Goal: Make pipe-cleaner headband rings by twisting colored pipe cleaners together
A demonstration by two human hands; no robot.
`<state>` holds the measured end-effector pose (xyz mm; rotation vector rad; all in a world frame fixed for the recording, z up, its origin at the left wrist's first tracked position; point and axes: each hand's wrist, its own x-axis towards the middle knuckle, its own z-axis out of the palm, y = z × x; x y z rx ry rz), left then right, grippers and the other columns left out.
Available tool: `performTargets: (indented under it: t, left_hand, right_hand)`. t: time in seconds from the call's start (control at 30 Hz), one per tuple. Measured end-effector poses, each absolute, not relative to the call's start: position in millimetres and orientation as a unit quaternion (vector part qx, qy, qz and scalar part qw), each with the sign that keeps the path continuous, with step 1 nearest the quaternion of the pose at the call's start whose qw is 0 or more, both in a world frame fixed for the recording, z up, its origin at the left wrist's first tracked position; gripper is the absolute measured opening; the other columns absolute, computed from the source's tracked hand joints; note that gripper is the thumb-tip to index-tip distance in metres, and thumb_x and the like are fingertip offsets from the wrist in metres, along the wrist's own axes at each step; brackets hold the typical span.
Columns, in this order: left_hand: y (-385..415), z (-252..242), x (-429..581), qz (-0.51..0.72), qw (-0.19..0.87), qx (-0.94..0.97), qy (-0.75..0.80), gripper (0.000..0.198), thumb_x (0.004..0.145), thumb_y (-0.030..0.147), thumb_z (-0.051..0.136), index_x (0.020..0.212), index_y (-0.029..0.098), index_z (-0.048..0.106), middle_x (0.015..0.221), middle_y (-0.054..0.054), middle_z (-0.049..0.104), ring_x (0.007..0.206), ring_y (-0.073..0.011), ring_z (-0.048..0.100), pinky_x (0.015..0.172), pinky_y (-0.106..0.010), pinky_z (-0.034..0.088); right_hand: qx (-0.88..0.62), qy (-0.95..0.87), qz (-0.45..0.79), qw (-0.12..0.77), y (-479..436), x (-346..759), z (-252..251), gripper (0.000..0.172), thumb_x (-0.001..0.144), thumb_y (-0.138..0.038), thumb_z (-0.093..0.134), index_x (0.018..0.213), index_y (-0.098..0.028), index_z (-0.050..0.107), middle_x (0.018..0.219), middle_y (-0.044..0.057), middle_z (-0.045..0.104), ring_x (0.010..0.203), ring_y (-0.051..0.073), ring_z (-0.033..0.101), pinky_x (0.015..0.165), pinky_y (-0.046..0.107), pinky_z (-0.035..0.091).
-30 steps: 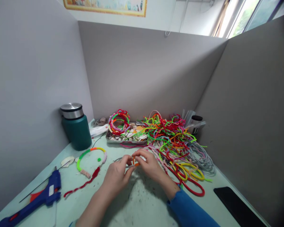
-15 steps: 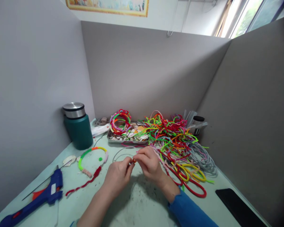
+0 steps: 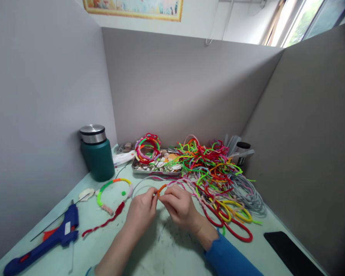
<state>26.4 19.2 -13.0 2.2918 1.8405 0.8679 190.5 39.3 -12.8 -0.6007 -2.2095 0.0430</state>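
Note:
Above the middle of the table, my left hand point(image 3: 141, 210) pinches the left end of a short orange fuzzy section, which looks like pipe cleaner point(image 3: 161, 188). My right hand point(image 3: 180, 204) is closed, its fingertips against the same orange section from the right; a pale lilac bit shows just behind it. A thin grey cord point(image 3: 140, 181) arcs behind both hands; whether it joins the orange piece is hidden by the fingers. Left of my hands lies a ring wrapped in green, orange, yellow and pink point(image 3: 100, 197), with a twisted red strand point(image 3: 109, 219) beside it.
A blue glue gun point(image 3: 63, 232) lies at left, with a teal bottle point(image 3: 97, 159) behind it. A metal tray point(image 3: 158, 173) of shells stands at the back. Tangled pipe cleaners point(image 3: 201, 161), red-handled scissors point(image 3: 241, 235) and a black phone-like slab point(image 3: 287, 251) are at right.
More of the orange pipe cleaner shows between my fingertips, now as a longer curved piece. My right hand has turned and dropped slightly. The whole view has shifted a little.

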Motion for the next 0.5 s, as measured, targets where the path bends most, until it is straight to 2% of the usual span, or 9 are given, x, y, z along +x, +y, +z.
performTargets:
  t: [0.23,0.33,0.5]
  left_hand:
    - [19.0,-6.7,24.3,0.395,0.138,0.704,0.573,0.022,0.087,0.030,0.037,0.086,0.020,0.056,0.061,0.002,0.059,0.054,-0.0144,0.054,0.056,-0.023,0.037]
    - [21.3,-6.6,22.2,0.424,0.214,0.688,0.549,0.022,0.086,0.034,0.040,0.086,0.020,0.057,0.057,0.004,0.053,0.052,-0.0124,0.049,0.053,-0.022,0.035]
    - [24.5,-7.8,21.0,0.477,0.338,0.637,0.502,0.026,0.084,0.040,0.046,0.086,0.017,0.058,0.063,0.003,0.052,0.056,-0.0114,0.045,0.053,-0.021,0.034]
  right_hand:
    - [-0.269,-0.850,0.066,0.447,40.4,189.7,-17.2,0.018,0.086,-0.017,0.046,0.094,-0.020,0.062,0.084,0.007,0.058,0.075,0.016,0.055,0.066,0.028,0.044]
    - [-0.271,-0.842,0.080,0.459,40.5,188.3,-18.0,0.018,0.085,-0.017,0.046,0.093,-0.020,0.062,0.082,0.006,0.057,0.074,0.015,0.055,0.065,0.027,0.045]
    - [-0.278,-0.839,0.088,0.458,40.9,187.8,-20.8,0.017,0.085,-0.016,0.047,0.093,-0.020,0.061,0.084,0.006,0.057,0.074,0.015,0.055,0.066,0.028,0.044]
